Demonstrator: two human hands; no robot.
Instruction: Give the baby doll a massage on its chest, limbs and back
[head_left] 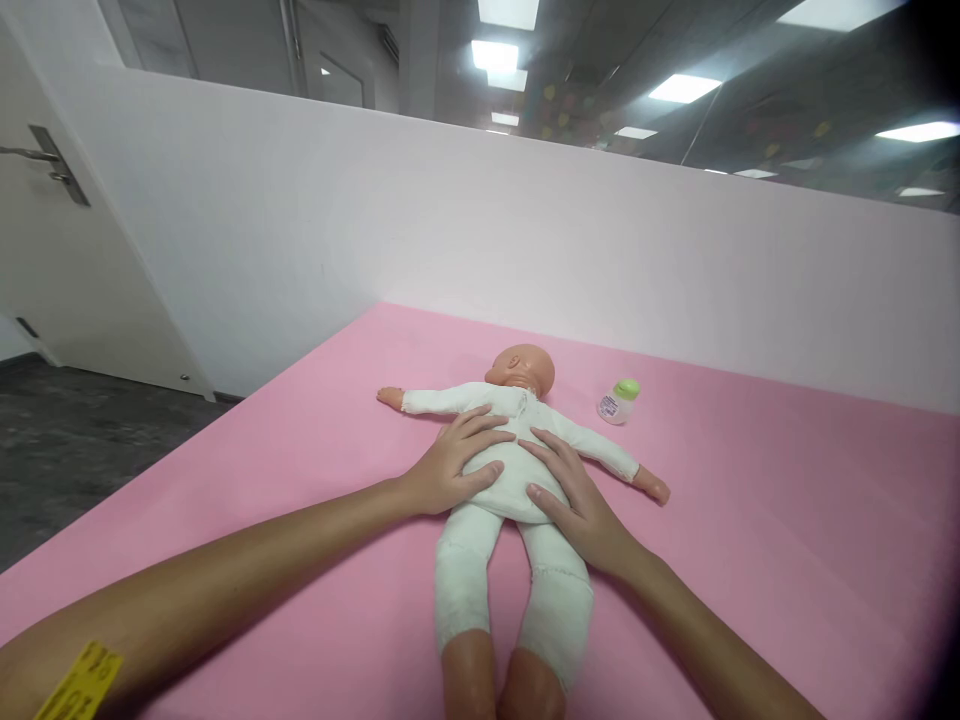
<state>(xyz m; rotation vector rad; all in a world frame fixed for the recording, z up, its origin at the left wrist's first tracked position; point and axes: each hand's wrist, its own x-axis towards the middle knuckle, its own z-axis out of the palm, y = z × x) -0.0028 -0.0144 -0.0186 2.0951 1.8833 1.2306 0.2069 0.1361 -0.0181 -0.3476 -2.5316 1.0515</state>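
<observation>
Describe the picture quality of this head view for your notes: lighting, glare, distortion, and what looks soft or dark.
Head view: ceiling panels glare white; the pink mat is evenly lit, with only faint shadows under the left hand and right hand on the doll; wide-angle bending tilts the wall and door; the right corners darken; the bottle label is too soft to read.

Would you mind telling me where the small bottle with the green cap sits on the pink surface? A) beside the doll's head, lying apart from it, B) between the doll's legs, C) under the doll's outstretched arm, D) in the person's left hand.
A: the bottle lies on the pink surface near the doll's head, untouched, while the left hand and right hand rest on the doll's torso.
</observation>
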